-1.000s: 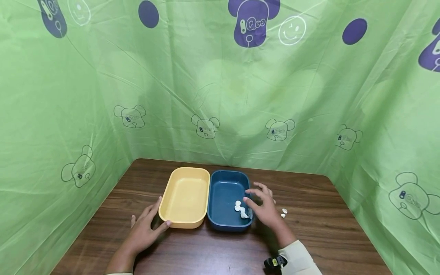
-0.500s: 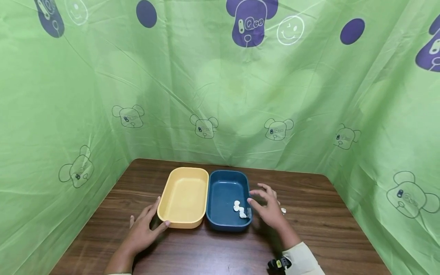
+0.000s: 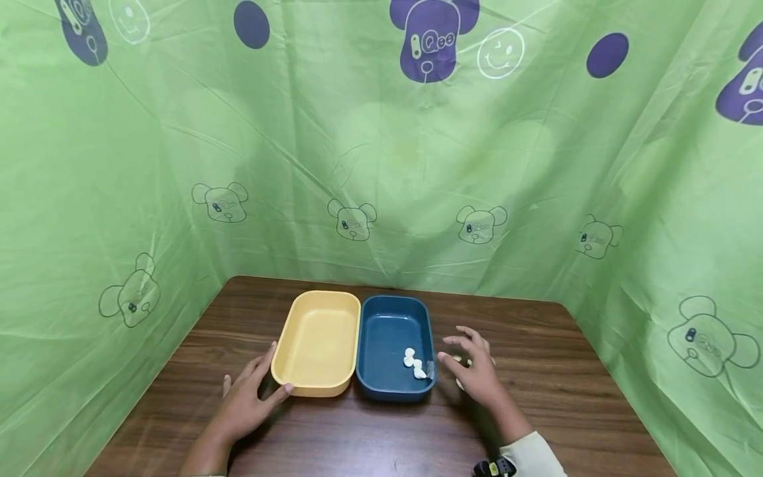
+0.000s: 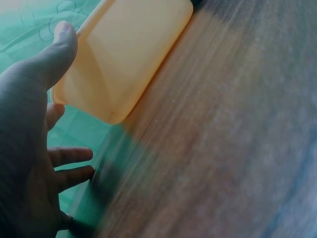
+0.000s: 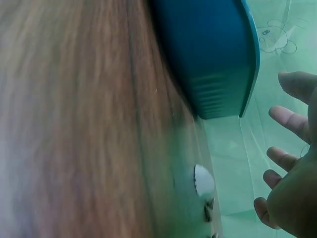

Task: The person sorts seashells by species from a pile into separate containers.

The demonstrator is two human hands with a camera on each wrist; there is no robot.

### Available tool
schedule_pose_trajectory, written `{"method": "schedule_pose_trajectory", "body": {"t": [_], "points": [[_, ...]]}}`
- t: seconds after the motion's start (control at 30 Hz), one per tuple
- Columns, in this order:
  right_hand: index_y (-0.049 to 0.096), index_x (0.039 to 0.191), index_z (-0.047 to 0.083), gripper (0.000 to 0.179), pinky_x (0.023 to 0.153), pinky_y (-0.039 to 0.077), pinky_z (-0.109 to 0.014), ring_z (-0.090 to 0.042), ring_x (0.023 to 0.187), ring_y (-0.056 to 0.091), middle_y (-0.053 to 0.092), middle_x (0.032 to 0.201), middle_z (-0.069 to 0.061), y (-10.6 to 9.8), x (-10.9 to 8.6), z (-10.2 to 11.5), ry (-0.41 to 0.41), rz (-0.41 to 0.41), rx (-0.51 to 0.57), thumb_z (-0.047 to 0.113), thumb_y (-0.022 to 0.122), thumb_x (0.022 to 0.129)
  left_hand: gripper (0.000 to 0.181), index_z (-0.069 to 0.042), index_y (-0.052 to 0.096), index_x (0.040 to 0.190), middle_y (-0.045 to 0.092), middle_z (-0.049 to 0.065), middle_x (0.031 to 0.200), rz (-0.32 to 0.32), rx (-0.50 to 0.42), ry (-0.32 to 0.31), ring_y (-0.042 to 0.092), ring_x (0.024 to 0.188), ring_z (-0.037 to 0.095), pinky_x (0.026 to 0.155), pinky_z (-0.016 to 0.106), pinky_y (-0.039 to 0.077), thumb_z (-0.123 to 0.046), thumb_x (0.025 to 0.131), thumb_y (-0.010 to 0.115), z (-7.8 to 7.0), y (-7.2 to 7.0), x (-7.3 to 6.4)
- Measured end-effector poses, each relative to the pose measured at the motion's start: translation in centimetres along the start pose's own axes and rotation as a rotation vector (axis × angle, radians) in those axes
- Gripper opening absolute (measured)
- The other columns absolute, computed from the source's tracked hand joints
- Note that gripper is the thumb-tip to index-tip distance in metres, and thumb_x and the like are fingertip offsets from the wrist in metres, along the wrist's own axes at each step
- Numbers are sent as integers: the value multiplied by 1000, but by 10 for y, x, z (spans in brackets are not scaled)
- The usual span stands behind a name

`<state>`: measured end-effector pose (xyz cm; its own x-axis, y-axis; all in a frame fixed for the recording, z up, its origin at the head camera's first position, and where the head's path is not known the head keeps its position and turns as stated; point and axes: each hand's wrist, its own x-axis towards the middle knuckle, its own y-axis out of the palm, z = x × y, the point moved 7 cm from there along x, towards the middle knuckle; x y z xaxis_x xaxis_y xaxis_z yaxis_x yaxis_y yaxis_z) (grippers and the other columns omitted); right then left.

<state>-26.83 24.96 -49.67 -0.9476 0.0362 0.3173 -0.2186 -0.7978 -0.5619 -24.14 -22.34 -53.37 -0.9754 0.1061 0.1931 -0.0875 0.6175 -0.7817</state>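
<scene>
My left hand [image 3: 246,403] rests at the near left corner of the yellow tray [image 3: 322,344], thumb at the rim and fingers spread along the side. Beside that tray stands a blue tray [image 3: 387,338], with several small white shells [image 3: 409,358] and a clear scrap [image 3: 430,370] near its right wall. My right hand [image 3: 478,374] is just right of the blue tray, fingers apart and loosely bent, nothing seen between them. Below it, small pale shells [image 3: 459,384] lie on the table, partly hidden; one white shell [image 5: 203,181] shows its toothed edge in the right wrist view.
The trays stand side by side on a dark wooden table [image 3: 369,437]. Green printed cloth [image 3: 405,152] hangs behind the table and along both sides. A black band [image 3: 495,468] is on my right wrist.
My right hand has moved right, from over the blue tray's right rim to above the shells on the table, covering them partly. My left hand has stayed on the yellow tray.
</scene>
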Motion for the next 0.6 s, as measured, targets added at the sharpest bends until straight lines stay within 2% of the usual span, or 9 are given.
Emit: {"method": "schedule_pose_trajectory", "body": {"t": [0.17, 0.43, 0.6], "points": [[79, 121, 12, 29, 108, 25, -68, -47, 149, 35, 52, 158, -22, -9, -6, -8, -3, -27, 30, 21, 86, 94, 98, -28, 20, 177, 49, 25, 166, 2, -8, 3, 51, 147, 59, 111, 98, 11, -59, 100, 73, 0, 1, 0], [76, 126, 7, 35, 110, 26, -74, -48, 151, 34, 51, 160, -21, -21, -13, -20, 48, -18, -8, 24, 84, 97, 99, -28, 19, 177, 50, 26, 164, 4, -4, 0, 50, 148, 59, 111, 98, 11, -59, 100, 73, 0, 1, 1], [77, 123, 6, 33, 110, 29, -68, -46, 148, 37, 54, 157, -22, -28, -16, -25, 57, -43, -21, 20, 86, 95, 99, -28, 19, 177, 49, 27, 164, 10, -8, -4, 50, 148, 60, 111, 98, 11, -60, 100, 73, 0, 1, 0]]}}
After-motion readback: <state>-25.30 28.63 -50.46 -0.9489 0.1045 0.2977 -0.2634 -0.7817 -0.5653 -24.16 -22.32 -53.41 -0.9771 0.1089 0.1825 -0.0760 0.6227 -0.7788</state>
